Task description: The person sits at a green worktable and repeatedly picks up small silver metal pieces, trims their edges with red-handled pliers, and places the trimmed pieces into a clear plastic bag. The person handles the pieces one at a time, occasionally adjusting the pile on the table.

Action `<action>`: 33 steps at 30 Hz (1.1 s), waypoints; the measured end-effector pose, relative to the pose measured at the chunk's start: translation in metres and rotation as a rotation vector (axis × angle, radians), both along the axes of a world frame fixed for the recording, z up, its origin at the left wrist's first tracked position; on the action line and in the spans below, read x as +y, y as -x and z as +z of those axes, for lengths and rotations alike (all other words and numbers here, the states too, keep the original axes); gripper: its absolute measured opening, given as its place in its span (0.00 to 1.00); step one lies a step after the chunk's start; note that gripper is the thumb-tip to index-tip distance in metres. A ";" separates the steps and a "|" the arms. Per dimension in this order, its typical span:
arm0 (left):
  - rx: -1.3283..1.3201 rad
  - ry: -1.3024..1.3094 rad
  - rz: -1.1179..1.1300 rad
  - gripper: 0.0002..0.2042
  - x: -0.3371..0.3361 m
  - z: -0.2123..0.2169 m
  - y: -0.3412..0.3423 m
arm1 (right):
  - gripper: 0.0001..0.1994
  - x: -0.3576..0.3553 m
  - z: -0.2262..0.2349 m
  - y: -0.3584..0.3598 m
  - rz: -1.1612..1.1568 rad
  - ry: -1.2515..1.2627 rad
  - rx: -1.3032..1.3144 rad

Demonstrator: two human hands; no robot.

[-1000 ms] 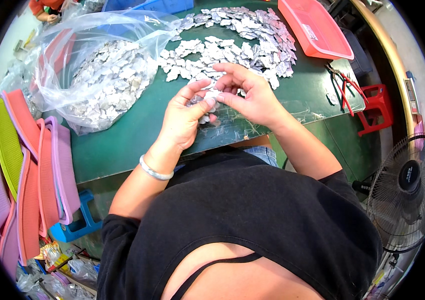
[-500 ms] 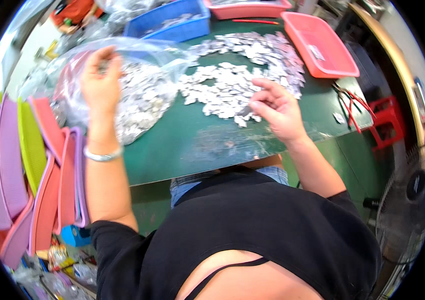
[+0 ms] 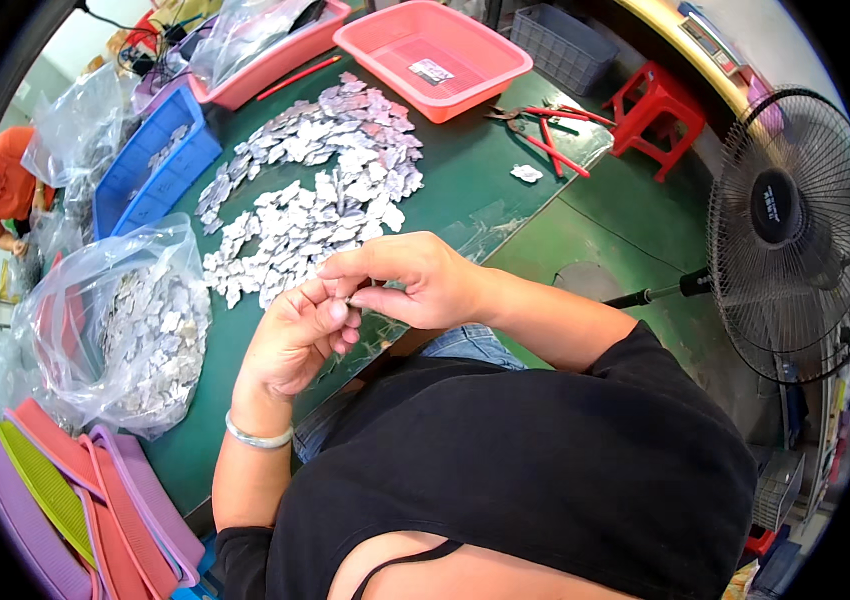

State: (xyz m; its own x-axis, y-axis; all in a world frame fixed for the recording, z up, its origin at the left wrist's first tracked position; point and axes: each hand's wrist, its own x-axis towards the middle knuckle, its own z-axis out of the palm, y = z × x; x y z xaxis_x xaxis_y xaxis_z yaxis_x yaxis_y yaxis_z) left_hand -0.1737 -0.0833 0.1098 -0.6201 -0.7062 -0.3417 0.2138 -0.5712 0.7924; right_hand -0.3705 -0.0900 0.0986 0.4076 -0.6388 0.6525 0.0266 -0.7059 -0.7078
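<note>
My left hand (image 3: 290, 340), with a silvery bangle on its wrist, meets my right hand (image 3: 420, 280) over the near edge of the green table (image 3: 475, 205). Fingertips of both are pinched together, touching, around something too small and covered to name. Just beyond them spreads a loose pile of small, flat, wavy-edged whitish-grey pieces (image 3: 295, 235). Left of the pile, a transparent plastic bag (image 3: 55, 370) lies with its mouth agape, holding many more such pieces.
Beyond the pile stand a blue bin (image 3: 203, 150) and a pink basket (image 3: 500, 75). Red-handled pliers (image 3: 555, 150) and one loose piece (image 3: 526, 173) lie at the right corner. Coloured baskets (image 3: 145, 500) lean at lower left. A fan (image 3: 775, 205) and red stool (image 3: 655, 120) stand right.
My left hand has left the bag and my right hand has left the pile; they now meet at the fingertips. My view has turned to the right.
</note>
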 end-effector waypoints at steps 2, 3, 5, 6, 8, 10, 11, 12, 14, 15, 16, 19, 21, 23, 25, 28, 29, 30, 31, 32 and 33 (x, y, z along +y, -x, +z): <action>-0.110 0.021 0.018 0.11 0.003 -0.006 0.010 | 0.22 -0.005 0.003 0.026 -0.266 0.235 0.198; -0.134 0.025 0.039 0.09 0.004 -0.008 0.014 | 0.23 -0.010 0.005 0.045 -0.420 0.224 0.312; -0.138 0.029 0.083 0.07 0.006 -0.010 0.013 | 0.21 -0.032 -0.001 0.091 -0.810 0.215 0.502; -0.137 0.027 0.102 0.06 0.006 -0.011 0.012 | 0.24 -0.046 -0.010 0.124 -0.967 0.129 0.659; -0.125 0.040 0.132 0.05 0.004 -0.012 0.011 | 0.32 -0.058 -0.015 0.174 -1.152 -0.079 0.850; -0.095 0.030 0.191 0.05 0.004 -0.016 0.011 | 0.40 -0.070 -0.027 0.215 -1.136 -0.123 1.090; -0.067 0.052 0.196 0.03 0.003 -0.020 0.010 | 0.43 -0.073 -0.028 0.222 -1.078 -0.160 1.140; -0.065 0.042 0.214 0.03 0.004 -0.019 0.012 | 0.43 -0.076 -0.029 0.227 -1.032 -0.190 1.146; -0.059 0.024 0.250 0.03 0.006 -0.016 0.016 | 0.42 -0.080 -0.026 0.231 -0.941 -0.248 1.156; -0.051 0.004 0.263 0.05 0.007 -0.016 0.016 | 0.41 -0.077 -0.018 0.224 -0.949 -0.264 1.195; -0.036 0.001 0.270 0.05 0.007 -0.017 0.017 | 0.41 -0.077 -0.019 0.225 -0.947 -0.230 1.203; -0.008 0.012 0.283 0.06 0.006 -0.018 0.018 | 0.39 -0.076 -0.019 0.228 -0.953 -0.160 1.218; -0.016 0.040 0.293 0.06 0.006 -0.019 0.017 | 0.37 -0.072 -0.011 0.223 -0.956 -0.155 1.217; -0.050 0.057 0.345 0.07 0.007 -0.017 0.018 | 0.36 -0.066 -0.007 0.222 -0.995 -0.160 1.189; -0.064 0.064 0.379 0.08 0.008 -0.017 0.019 | 0.33 -0.054 -0.001 0.220 -1.022 -0.150 1.156; -0.053 0.068 0.409 0.11 0.010 -0.017 0.016 | 0.28 -0.033 -0.005 0.218 -1.007 0.089 1.020; -0.047 0.066 0.411 0.11 0.009 -0.017 0.017 | 0.27 -0.022 -0.001 0.205 -0.906 -0.076 0.861; -0.052 0.071 0.430 0.12 0.009 -0.017 0.017 | 0.27 -0.011 0.004 0.188 -0.783 -0.231 0.688; -0.039 0.091 0.423 0.13 0.009 -0.018 0.017 | 0.26 0.001 0.008 0.173 -0.661 -0.387 0.525; -0.036 0.100 0.430 0.12 0.008 -0.017 0.019 | 0.25 0.010 0.005 0.160 -0.515 -0.479 0.422; -0.024 0.116 0.430 0.11 0.006 -0.018 0.022 | 0.25 0.019 0.003 0.144 -0.377 -0.635 0.274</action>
State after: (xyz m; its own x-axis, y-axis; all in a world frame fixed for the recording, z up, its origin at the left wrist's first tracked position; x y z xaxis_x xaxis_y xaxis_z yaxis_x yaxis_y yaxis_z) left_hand -0.1960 -0.0769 0.0917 -0.2551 -0.9325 -0.2558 0.3933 -0.3417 0.8535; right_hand -0.5145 -0.0709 0.1011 0.1826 -0.9829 0.0239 -0.3676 -0.0908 -0.9255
